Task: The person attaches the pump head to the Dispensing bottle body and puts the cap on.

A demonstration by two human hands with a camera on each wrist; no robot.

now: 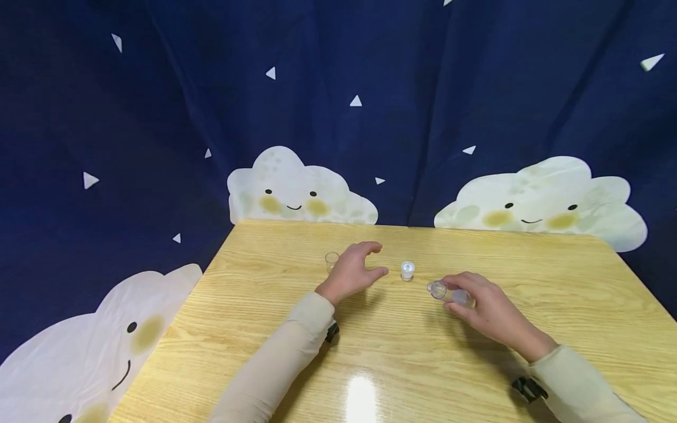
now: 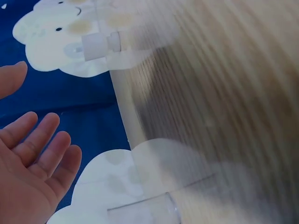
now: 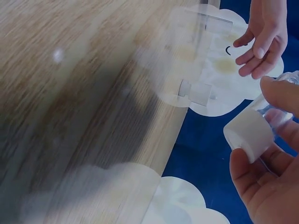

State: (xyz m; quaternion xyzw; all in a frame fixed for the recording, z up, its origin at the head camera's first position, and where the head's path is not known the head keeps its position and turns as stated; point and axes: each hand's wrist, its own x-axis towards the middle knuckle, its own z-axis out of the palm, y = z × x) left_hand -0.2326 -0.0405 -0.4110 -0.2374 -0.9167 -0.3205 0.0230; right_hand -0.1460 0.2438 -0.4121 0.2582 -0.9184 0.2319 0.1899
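My right hand (image 1: 486, 308) grips a small clear bottle (image 1: 443, 290) tilted above the table, its clear end toward the left. In the right wrist view, the bottle's other end is a white, opaque cylinder (image 3: 250, 135) between thumb and fingers. My left hand (image 1: 353, 273) hovers with thumb and fingers spread apart, holding nothing. Between the hands, a small white cap-like piece (image 1: 407, 270) stands upright on the table. Partly behind the left hand is a clear, glass-like cup (image 1: 331, 259); the left wrist view shows part of this clear cup (image 2: 147, 212) too.
The wooden table (image 1: 402, 352) has a glossy surface with reflections. A dark blue curtain (image 1: 317, 47) with white triangles and smiling clouds hangs along its back and left edges. Black straps (image 1: 529, 389) show below the sleeves.
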